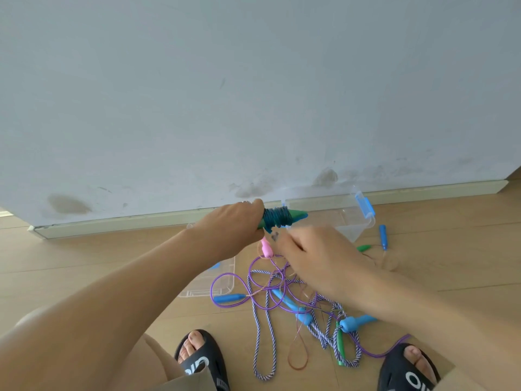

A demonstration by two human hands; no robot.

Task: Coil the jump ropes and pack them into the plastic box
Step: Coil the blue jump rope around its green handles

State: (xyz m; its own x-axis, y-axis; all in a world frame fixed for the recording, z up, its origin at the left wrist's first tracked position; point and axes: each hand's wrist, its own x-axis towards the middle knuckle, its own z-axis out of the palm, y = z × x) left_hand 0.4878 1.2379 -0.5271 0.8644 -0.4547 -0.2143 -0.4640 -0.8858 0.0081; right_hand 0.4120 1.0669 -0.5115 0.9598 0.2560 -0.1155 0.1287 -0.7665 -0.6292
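Head view: left hand grips rope-wound green handles; right hand's grip blurred.

You hold a green-handled rope with its dark blue cord coiled tight round the handles. Below, purple, striped and thin orange ropes lie tangled on the floor. The clear plastic box stands by the wall.

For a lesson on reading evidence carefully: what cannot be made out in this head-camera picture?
- Right hand: motion-blurred, so its grip is unclear.
- Green handles: near ends hidden inside the left hand.
- Clear plastic box: partly hidden behind both hands; contents unreadable.
- Box lid: left part covered by the left forearm.
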